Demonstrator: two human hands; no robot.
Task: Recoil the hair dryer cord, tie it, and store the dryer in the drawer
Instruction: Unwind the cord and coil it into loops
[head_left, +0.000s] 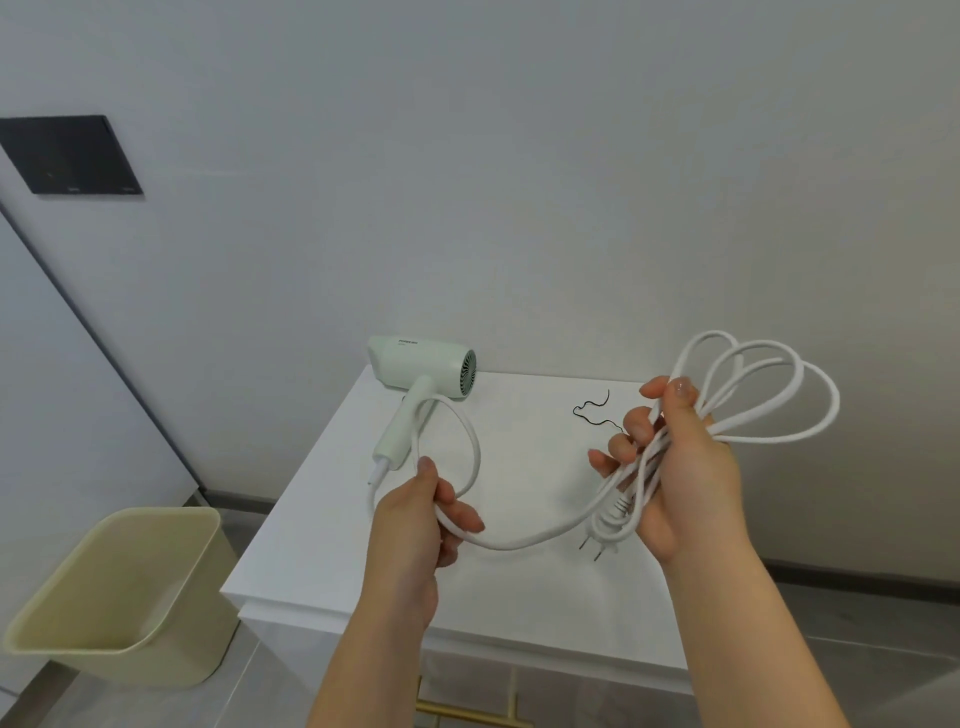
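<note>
Status: recoiling is in progress; tying and storing are not yet done. The hair dryer (421, 371) lies on its side at the far left corner of the white worktop (519, 603), nozzle toward the left edge and handle pointing toward the near side. It rests there unheld, which appears to leave both hands free for the cord (519, 544). The right hand (685, 467) is raised over the right edge of the worktop and clenched around a bundle of several finished loops. The loops fan out up and to the right of the fist, and the plug (605, 538) hangs below the palm with its prongs down. The left hand (421, 519), over the middle of the worktop, pinches the uncoiled stretch between thumb and fingers. From there the cord sags across to the right hand and arcs back to the foot of the dryer handle. That grip looks meant to feed the remaining slack toward the bundle without kinks. A thin black tie (592, 408) lies loose near the far right part of the worktop, close to the right hand, presumably ready for binding. A brass drawer handle (467, 714) shows below the near edge; the drawer appears closed. A beige bin (119, 587) stands on the floor to the left.
</note>
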